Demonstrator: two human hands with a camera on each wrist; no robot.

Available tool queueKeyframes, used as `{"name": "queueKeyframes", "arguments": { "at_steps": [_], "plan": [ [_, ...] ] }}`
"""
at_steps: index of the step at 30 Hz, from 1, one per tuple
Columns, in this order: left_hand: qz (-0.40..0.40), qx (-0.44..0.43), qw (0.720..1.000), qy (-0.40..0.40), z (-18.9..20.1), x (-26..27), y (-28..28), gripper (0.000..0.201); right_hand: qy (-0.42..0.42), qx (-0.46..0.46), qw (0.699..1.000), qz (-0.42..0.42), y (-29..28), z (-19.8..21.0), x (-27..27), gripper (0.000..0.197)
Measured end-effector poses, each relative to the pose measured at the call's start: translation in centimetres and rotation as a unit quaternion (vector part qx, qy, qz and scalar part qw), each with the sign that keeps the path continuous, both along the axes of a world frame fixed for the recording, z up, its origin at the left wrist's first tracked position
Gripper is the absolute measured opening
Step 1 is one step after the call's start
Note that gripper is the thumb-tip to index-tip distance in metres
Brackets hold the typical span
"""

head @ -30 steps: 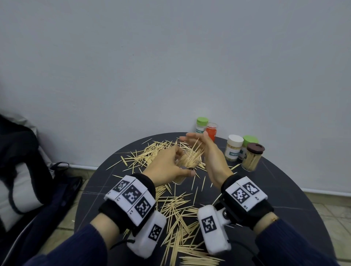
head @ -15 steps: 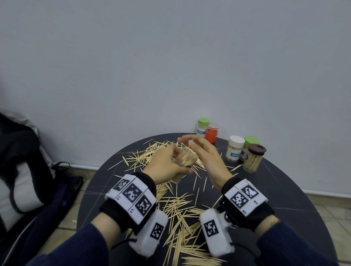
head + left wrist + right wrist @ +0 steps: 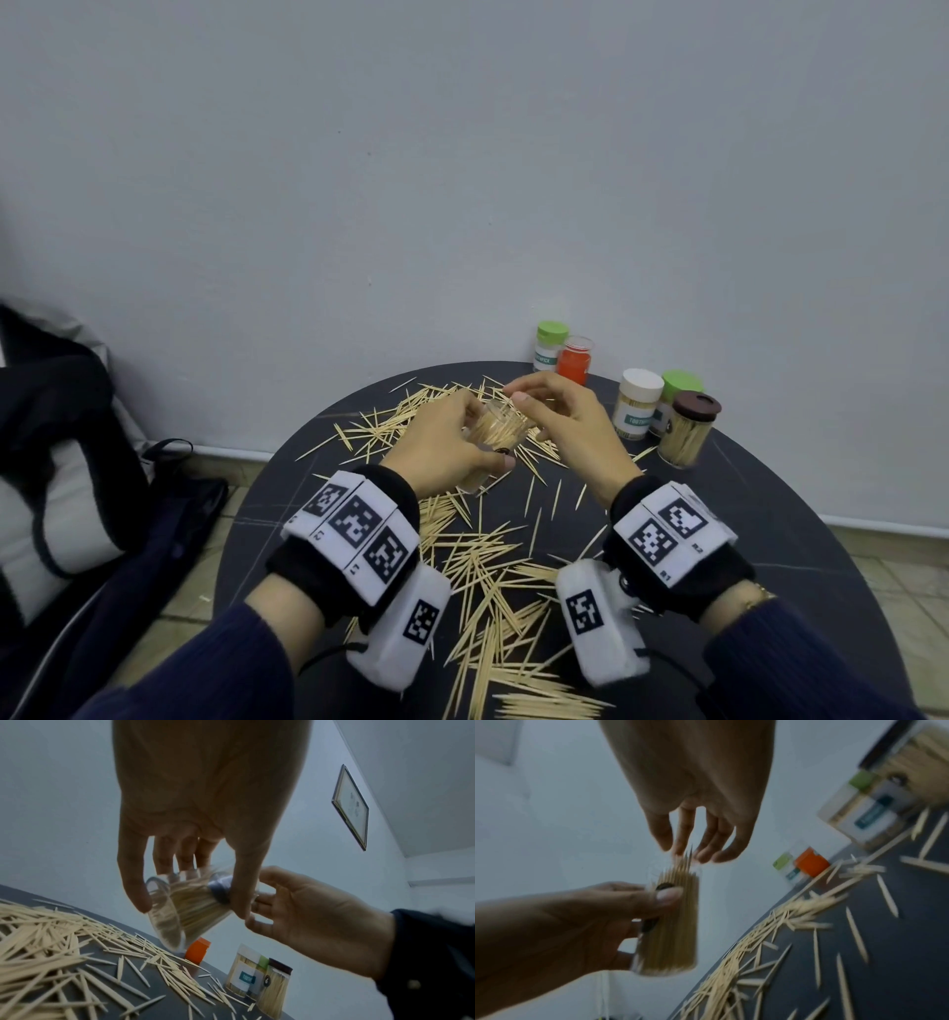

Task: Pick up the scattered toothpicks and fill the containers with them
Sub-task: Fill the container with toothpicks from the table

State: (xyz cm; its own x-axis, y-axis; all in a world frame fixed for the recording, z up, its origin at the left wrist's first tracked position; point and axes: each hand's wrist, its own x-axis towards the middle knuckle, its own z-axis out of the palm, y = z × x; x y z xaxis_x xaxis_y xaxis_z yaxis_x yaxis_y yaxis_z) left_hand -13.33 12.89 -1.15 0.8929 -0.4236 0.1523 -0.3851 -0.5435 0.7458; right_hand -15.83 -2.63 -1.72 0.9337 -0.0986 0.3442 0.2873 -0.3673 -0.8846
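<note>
My left hand (image 3: pixel 485 437) grips a clear container (image 3: pixel 500 429) packed with toothpicks, held tilted above the round dark table (image 3: pixel 770 514). In the left wrist view the container (image 3: pixel 190 902) sits between thumb and fingers of that hand (image 3: pixel 190 896). My right hand (image 3: pixel 516 394) hovers at the container's mouth. In the right wrist view its thumb and fingertips (image 3: pixel 680 847) gather on a few toothpick tips sticking out of the container (image 3: pixel 672 923). Scattered toothpicks (image 3: pixel 488 555) cover the table below and toward me.
At the back right stand filled containers: a green-lidded one (image 3: pixel 549 347), an orange one (image 3: pixel 575 360), a white-lidded one (image 3: pixel 637 411), another green-lidded one (image 3: pixel 680 385) and a brown-lidded one (image 3: pixel 690 431). A dark bag (image 3: pixel 61 462) lies left of the table.
My right hand held a bundle of toothpicks at the container's mouth; the bundle now stands inside and the fingers have curled over its tips. The left hand has kept its hold.
</note>
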Motion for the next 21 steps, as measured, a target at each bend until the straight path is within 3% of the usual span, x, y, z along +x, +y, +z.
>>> {"name": "queueKeyframes", "arguments": {
  "at_steps": [9,14,21],
  "plan": [
    [0.005,0.030,1.000,-0.002,0.2,-0.2,0.5,0.049,0.041,-0.185,0.981,0.053,-1.1,1.0,-0.5,0.009],
    [-0.013,0.041,0.999,-0.008,0.2,-0.1,0.4,0.048,0.045,-0.169,0.983,0.063,-1.2,1.3,-0.8,0.011],
    [-0.053,0.086,0.995,-0.017,0.0,-0.4,0.1,0.050,0.017,-0.192,0.981,-0.010,-0.8,0.8,-0.5,0.009]
  ]
}}
